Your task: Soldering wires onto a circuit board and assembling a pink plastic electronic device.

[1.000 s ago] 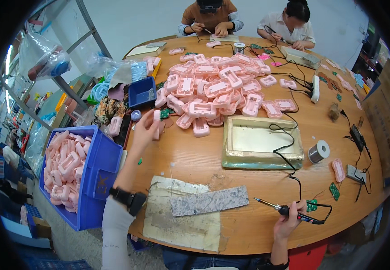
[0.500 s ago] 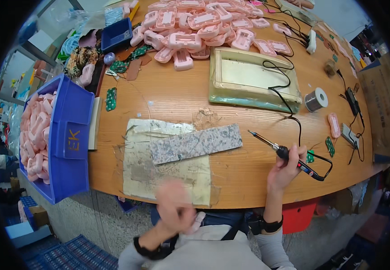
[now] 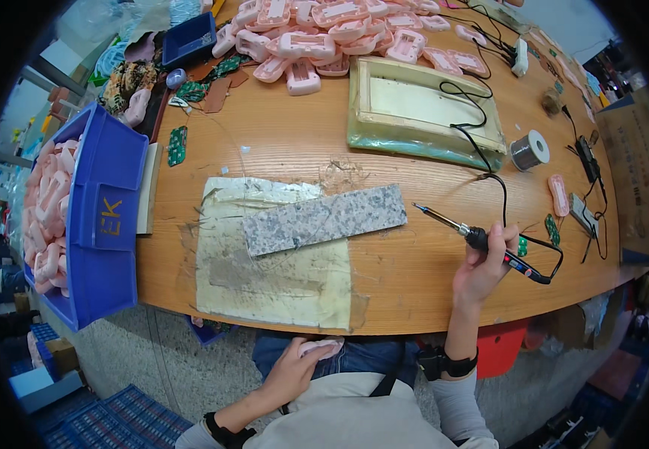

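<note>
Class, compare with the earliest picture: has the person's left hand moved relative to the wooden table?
Yes. The left hand has come back off the wooden table, from near the pink parts to the lap, below the table's near edge.

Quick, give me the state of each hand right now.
Left hand: closed on a small pink plastic casing, down at the lap.
Right hand: closed on the black-handled soldering iron, over the wooden table.

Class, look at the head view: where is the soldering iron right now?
The soldering iron is in the right hand at the table's near right edge, its tip pointing left toward the grey stone slab.
</note>
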`<state>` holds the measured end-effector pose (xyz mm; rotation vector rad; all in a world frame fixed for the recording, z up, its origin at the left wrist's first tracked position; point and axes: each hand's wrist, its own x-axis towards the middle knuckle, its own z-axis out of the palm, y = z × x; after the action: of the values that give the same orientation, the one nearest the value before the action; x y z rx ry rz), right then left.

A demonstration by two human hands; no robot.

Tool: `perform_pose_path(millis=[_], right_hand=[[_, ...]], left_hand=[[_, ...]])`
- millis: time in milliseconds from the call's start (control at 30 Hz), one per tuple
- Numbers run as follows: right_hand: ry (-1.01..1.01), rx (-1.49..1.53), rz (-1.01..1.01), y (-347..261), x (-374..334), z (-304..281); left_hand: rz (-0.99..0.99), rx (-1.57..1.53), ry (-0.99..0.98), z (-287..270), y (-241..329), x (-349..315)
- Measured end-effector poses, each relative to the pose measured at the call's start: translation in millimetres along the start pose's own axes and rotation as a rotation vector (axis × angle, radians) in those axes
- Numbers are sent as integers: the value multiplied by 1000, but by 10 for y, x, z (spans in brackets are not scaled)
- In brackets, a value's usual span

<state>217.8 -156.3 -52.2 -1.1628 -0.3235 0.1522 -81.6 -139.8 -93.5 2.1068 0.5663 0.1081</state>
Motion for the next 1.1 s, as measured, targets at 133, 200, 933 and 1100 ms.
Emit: perform_pose_path(millis=[133, 200, 933, 1100], right_hand=[[-25, 7, -1, -56, -4, 4], [-32, 38, 20, -63, 5, -7], [-243, 20, 303, -35, -18, -26], [-221, 41, 320, -111, 3, 29]], left_hand=[[-45, -131, -2, -230, 174, -24], [-19, -253, 59, -506, 386, 56], [187, 453, 478, -438, 189, 1072], [158, 388, 496, -481, 198, 1083]])
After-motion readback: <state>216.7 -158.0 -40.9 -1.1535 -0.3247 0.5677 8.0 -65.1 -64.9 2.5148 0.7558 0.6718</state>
